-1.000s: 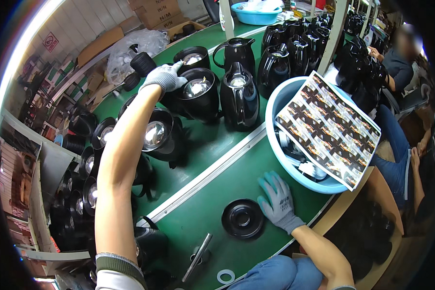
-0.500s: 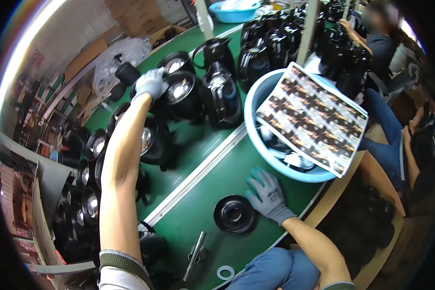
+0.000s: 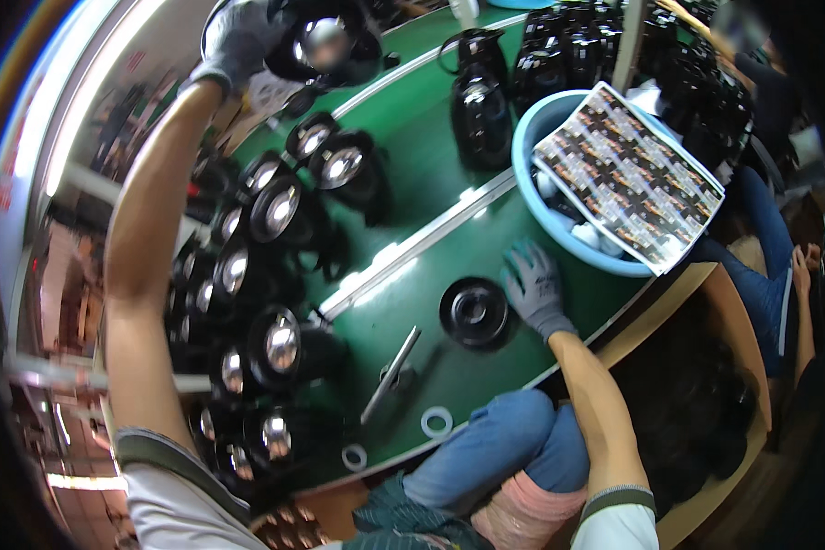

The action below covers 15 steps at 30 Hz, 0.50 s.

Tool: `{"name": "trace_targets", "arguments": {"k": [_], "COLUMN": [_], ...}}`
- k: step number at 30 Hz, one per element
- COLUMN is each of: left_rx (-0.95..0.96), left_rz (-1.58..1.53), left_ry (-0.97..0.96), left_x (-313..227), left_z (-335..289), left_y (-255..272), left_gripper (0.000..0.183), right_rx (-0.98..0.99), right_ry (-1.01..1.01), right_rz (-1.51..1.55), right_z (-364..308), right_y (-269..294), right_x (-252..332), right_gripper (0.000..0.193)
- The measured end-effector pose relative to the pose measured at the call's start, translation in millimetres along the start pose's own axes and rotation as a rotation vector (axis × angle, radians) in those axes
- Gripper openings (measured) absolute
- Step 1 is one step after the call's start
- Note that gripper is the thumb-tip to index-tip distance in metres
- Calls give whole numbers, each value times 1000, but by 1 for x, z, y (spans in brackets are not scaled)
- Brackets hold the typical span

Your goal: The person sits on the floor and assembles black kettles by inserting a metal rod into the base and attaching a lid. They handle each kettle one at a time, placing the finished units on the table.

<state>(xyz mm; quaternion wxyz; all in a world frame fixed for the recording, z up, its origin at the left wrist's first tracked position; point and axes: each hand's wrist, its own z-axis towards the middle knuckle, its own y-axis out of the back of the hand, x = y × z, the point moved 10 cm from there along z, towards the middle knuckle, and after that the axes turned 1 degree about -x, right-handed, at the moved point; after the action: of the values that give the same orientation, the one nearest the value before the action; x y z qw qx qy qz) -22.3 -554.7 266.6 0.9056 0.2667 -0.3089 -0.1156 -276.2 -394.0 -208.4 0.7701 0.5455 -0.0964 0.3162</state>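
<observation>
My left hand (image 3: 238, 41), in a grey work glove, grips a black vacuum jug body (image 3: 367, 50) high at the far left, its shiny round inner liner facing me. The fingers are partly hidden against the jug. On the green table my right hand (image 3: 536, 291), in a grey glove with green fingertips, lies flat with the fingers spread. Just left of it is a round black lid-like disc (image 3: 475, 313). A metal rod (image 3: 391, 374) sits nearer me, with a white ring (image 3: 436, 422) beside it and another pale ring (image 3: 354, 457) by the table edge.
Many black jugs with shiny mouths (image 3: 275, 209) crowd the left. A single black jug (image 3: 481, 115) stands near a blue basin (image 3: 559, 225) with a printed sheet (image 3: 628, 179) over it. At right is a cardboard box (image 3: 752, 367) of dark parts. Another person (image 3: 765, 110) sits beyond.
My left hand has lifted a jug from the group and raised it up and left. The view has shifted; my right hand stays flat by the disc.
</observation>
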Motion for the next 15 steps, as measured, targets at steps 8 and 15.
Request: {"name": "trace_targets", "arguments": {"k": [8, 15], "left_rx": [444, 502], "left_rz": [-485, -498], "left_ry": [101, 582], "left_x": [-27, -39], "left_z": [-60, -179], "left_y": [209, 407], "left_gripper": [46, 49], "right_rx": [-33, 23], "right_ry": [107, 195], "right_rz": [-52, -114], "right_z": [2, -1], "right_y": [-3, 1], "right_x": [4, 5], "right_gripper": [44, 44]}}
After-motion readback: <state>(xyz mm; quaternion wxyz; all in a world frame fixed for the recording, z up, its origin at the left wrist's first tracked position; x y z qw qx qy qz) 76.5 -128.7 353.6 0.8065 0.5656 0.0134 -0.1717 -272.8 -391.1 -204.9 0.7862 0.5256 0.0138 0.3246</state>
